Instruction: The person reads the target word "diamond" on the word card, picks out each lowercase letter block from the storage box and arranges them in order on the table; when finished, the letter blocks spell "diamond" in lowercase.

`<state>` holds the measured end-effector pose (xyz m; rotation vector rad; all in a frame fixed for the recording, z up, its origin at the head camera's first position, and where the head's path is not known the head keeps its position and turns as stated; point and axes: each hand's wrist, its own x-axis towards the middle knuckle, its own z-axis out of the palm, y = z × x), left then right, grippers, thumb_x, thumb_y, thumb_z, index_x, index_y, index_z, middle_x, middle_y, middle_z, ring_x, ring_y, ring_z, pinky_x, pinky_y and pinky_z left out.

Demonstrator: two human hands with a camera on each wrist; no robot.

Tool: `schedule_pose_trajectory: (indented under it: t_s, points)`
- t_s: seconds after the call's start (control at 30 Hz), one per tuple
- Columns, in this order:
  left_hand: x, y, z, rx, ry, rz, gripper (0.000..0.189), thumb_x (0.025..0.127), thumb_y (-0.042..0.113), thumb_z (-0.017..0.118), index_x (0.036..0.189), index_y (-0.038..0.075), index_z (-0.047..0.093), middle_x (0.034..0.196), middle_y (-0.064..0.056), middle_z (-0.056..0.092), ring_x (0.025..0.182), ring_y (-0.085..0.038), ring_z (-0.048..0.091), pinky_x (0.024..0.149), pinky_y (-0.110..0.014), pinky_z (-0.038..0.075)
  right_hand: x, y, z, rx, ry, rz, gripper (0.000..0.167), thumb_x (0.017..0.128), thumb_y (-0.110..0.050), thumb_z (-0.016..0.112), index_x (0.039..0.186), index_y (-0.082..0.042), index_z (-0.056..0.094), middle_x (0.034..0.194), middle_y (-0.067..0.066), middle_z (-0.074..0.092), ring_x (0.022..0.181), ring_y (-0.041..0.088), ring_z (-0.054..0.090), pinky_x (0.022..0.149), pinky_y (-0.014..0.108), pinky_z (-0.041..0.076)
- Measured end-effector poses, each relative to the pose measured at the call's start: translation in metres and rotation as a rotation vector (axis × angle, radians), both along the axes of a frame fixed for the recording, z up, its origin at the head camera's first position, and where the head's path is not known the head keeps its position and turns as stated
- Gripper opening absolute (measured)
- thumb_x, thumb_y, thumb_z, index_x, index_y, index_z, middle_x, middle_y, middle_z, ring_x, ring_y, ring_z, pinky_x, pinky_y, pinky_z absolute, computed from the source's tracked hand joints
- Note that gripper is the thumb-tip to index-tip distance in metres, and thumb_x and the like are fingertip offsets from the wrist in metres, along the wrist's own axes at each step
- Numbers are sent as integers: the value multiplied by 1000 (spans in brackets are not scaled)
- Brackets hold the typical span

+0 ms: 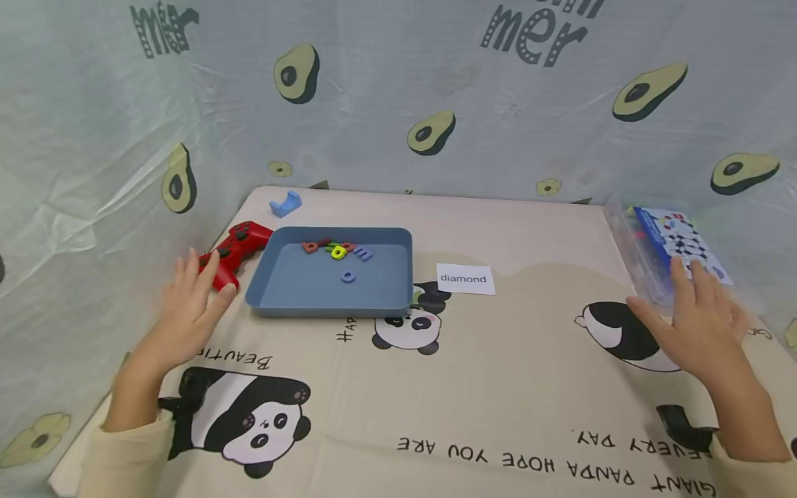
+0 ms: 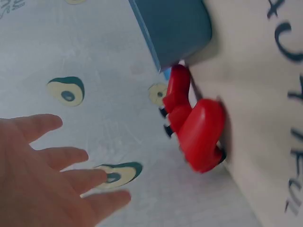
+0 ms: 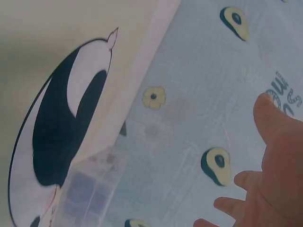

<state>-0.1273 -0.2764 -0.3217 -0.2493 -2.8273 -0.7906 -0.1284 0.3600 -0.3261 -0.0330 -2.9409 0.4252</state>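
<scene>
My left hand (image 1: 187, 311) hovers in front of a red game controller (image 1: 239, 249), its fingers spread and nothing held. In the left wrist view the same hand (image 2: 52, 175) is apart from the controller (image 2: 201, 132). On the other side, my right hand (image 1: 703, 321) is raised near a clear plastic box (image 1: 647, 270) with a blue-and-white printed sheet (image 1: 681, 238); its fingers are extended and hold nothing. Between the hands stands a blue-grey tray (image 1: 299, 297) with several coloured letters, among them a yellow one (image 1: 338, 253) and a purple ring-shaped one (image 1: 348, 277).
A white card (image 1: 465, 279) printed "diamond" lies right of the tray. Behind the tray sits a small light-blue curved piece (image 1: 286, 204). The panda-print tablecloth (image 1: 510, 373) covers the table, and an avocado-patterned sheet (image 1: 373, 90) hangs along the back and left.
</scene>
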Motion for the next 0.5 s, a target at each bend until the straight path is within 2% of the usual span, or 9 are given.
schedule_pose_trajectory:
  t_s: [0.1, 0.23, 0.37, 0.5]
  points:
    - [-7, 2, -2, 178, -80, -78, 66, 103, 34, 33, 147, -9, 10, 151, -32, -9, 136, -46, -15, 100, -70, -9, -12, -10, -1, -15, 15, 44, 89, 95, -53, 44, 151, -4, -6, 153, 26, -11, 135, 51, -7, 96, 75, -3]
    - [-16, 6, -4, 329, -208, -130, 64, 104, 33, 32, 149, -6, 9, 152, -29, -6, 139, -42, -10, 103, -68, -4, -31, -30, 1, -37, 47, 108, 86, 95, -50, 47, 151, -2, 3, 153, 28, 2, 132, 57, 6, 95, 76, 4]
    - [-25, 9, -8, 425, -324, -106, 69, 102, 37, 39, 151, 1, 7, 155, -22, -5, 139, -41, -6, 104, -67, 5, -53, -54, 8, -70, 66, 188, 85, 95, -47, 50, 150, 3, 9, 150, 30, 12, 132, 55, 12, 99, 72, 9]
    - [-31, 9, -16, 537, -359, -86, 71, 100, 33, 46, 152, 4, 7, 156, -18, -3, 140, -41, -4, 106, -64, 8, -75, -82, 12, -118, 78, 270, 82, 96, -43, 52, 148, 6, 13, 149, 31, 17, 132, 52, 16, 103, 67, 14]
